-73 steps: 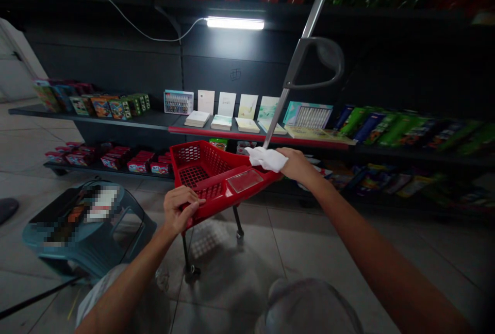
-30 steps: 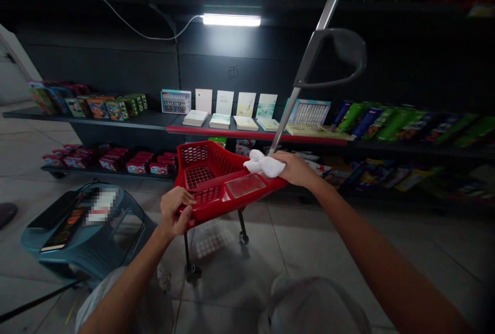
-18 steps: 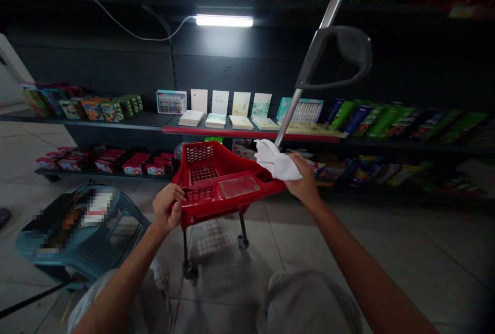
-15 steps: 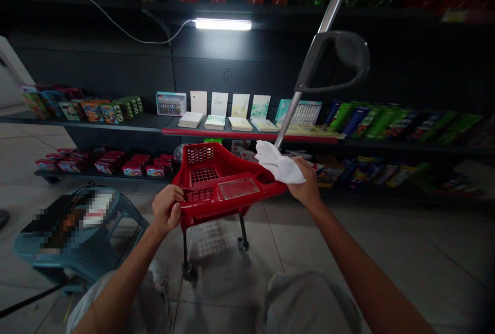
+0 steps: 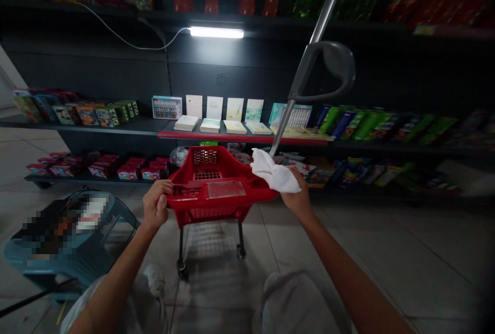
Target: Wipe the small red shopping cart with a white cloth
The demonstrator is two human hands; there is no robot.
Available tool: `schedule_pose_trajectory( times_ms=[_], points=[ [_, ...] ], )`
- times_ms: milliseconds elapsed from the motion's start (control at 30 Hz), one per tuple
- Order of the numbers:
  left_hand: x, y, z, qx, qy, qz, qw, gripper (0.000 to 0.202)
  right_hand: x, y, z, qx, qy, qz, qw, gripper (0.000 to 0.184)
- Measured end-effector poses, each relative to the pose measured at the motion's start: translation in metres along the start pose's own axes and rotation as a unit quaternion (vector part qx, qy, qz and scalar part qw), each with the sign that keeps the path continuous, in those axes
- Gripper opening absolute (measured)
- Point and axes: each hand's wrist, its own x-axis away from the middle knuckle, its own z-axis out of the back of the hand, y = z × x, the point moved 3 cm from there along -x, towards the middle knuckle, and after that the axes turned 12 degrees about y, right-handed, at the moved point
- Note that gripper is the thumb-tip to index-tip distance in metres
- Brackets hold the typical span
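Observation:
A small red shopping cart on wheeled legs stands right in front of me, its basket side facing the shelves. My left hand is closed round the left end of its handle. In my right hand is a white cloth, bunched at the handle's right end; my fingertips there are partly covered by it. From beside the cloth a metal pole with a grey loop-shaped grip slants up to the right. How the pole joins the cart is hidden by the cloth.
Dark shelves run across the back with books, boxes and snack bags. A lit tube lamp hangs above the books. At left stands a blue-grey stool with blurred items on it. My knees flank the cart.
The cart's handle, both hands and the cloth sit slightly further left in view, and the cart appears turned a little straighter toward the shelves. The camera view has also shifted slightly. Both grips stay the same.

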Motion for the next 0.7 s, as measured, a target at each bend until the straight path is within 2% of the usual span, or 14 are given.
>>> schedule_pose_trajectory(
  times_ms=[100,167,233,333,433,567,633,700],
  points=[
    [-0.005,0.015,0.001,-0.061,-0.002,-0.051,0.997,0.032,0.002,-0.003,-0.005,-0.010,-0.020,0.022,1.000,0.014],
    [-0.009,0.037,-0.004,-0.105,-0.024,-0.097,0.989,0.021,0.004,-0.003,-0.007,-0.012,-0.026,0.053,0.998,0.015],
    [-0.013,0.067,-0.015,-0.120,-0.053,-0.135,0.982,0.022,0.005,-0.002,-0.010,-0.006,-0.027,0.080,0.996,0.016],
    [-0.016,0.115,-0.047,-0.109,-0.146,-0.145,0.972,0.032,0.009,-0.005,-0.013,0.006,-0.028,0.091,0.995,0.022],
    [-0.015,0.145,-0.088,-0.158,-0.245,-0.115,0.950,0.036,0.014,-0.016,-0.017,0.007,-0.037,0.086,0.996,0.024],
    [-0.010,0.149,-0.136,-0.235,-0.302,-0.099,0.919,0.037,0.020,-0.039,-0.021,-0.008,-0.065,0.060,0.996,0.023],
    [-0.008,0.144,-0.150,-0.257,-0.324,-0.096,0.906,0.034,0.024,-0.048,-0.022,-0.028,-0.072,0.045,0.996,0.024],
    [-0.008,0.140,-0.154,-0.266,-0.341,-0.098,0.897,0.036,0.028,-0.051,-0.025,-0.057,-0.070,0.024,0.996,0.023]
  ],
)
